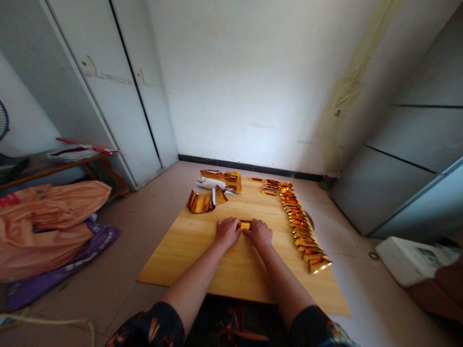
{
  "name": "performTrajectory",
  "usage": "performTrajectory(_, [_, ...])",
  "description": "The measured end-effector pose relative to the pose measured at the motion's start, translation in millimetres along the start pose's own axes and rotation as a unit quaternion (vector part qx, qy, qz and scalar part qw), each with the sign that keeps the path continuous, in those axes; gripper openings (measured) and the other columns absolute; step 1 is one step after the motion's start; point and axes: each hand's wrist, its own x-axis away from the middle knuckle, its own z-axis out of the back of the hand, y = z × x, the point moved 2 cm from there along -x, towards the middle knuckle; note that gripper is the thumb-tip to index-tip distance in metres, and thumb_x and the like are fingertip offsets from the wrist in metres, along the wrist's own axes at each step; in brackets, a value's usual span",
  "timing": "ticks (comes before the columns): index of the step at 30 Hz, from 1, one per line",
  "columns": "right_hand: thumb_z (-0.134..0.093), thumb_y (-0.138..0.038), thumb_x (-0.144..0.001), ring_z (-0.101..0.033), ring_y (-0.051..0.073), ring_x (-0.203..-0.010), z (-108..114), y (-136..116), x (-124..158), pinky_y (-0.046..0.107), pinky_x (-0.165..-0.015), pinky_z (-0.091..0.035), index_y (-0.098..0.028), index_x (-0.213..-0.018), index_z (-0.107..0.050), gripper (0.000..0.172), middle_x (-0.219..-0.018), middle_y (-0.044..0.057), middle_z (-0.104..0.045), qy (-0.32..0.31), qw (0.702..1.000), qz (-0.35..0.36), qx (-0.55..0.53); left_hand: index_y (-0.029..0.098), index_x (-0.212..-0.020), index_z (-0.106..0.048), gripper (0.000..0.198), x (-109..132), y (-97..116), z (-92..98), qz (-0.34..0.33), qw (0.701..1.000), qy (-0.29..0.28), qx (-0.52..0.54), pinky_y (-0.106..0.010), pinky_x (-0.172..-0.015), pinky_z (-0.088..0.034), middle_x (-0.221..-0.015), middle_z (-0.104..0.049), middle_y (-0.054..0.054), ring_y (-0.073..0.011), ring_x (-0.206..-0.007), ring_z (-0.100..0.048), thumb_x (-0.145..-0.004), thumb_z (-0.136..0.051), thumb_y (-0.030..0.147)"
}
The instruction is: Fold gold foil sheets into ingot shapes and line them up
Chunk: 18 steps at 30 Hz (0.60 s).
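Between my two hands, a small piece of gold foil paper (245,225) lies at the middle of the wooden board (188,250). My left hand (228,232) is closed on its left end, and my right hand (259,233) is closed on its right end. Both hands rest low over the board, fingers curled, with the fingertips partly hidden. Along the board's right side runs a row of folded gold foil pieces (302,229), standing close together. At the back left are curled gold foil sheets (201,201) and a white-backed roll (211,183).
Left on the floor lie an orange bag (54,212) and a purple bag (90,248), near a low wooden bench (104,166). A grey cabinet (130,91) stands behind them. On the right are a grey fridge-like unit (401,159) and a white box (407,260).
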Motion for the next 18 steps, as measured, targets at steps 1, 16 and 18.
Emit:
performTrajectory(1, [-0.060, -0.043, -0.076, -0.059, 0.023, -0.095, 0.5, 0.4, -0.6, 0.031, -0.071, -0.041, -0.021, -0.091, -0.061, 0.026, -0.098, 0.009, -0.064, -0.006, 1.000, -0.004, -0.003, 0.023, -0.092, -0.059, 0.011, 0.0, -0.2, -0.1, -0.002, 1.000, 0.001, 0.003, -0.033, -0.084, -0.035, -0.098, -0.065, -0.002, -0.0190, -0.098, -0.056, -0.083, -0.056, 0.027])
performTrajectory(16, [-0.051, -0.007, -0.073, -0.061, 0.014, -0.083, -1.6, 31.3, -16.2, 0.020, -0.066, -0.037, -0.019, -0.079, -0.068, 0.021, -0.088, 0.005, -0.069, -0.029, 0.993, 0.009, -0.113, 0.025, -0.096, -0.062, 0.025, -4.0, -9.4, 0.3, -0.014, 0.999, -0.019, 0.033, -0.030, -0.084, -0.037, -0.105, -0.066, 0.001, -0.0165, -0.103, -0.057, -0.081, -0.048, 0.009])
performTrajectory(18, [-0.050, -0.006, -0.074, -0.061, 0.014, -0.083, -2.1, 32.9, -16.2, 0.020, -0.067, -0.037, -0.019, -0.080, -0.067, 0.023, -0.089, 0.005, -0.069, -0.021, 0.993, 0.013, -0.113, 0.025, -0.097, -0.062, 0.026, -3.5, -10.3, -0.3, -0.016, 0.999, -0.021, 0.034, -0.030, -0.085, -0.037, -0.106, -0.066, 0.000, -0.0166, -0.103, -0.056, -0.081, -0.048, 0.009])
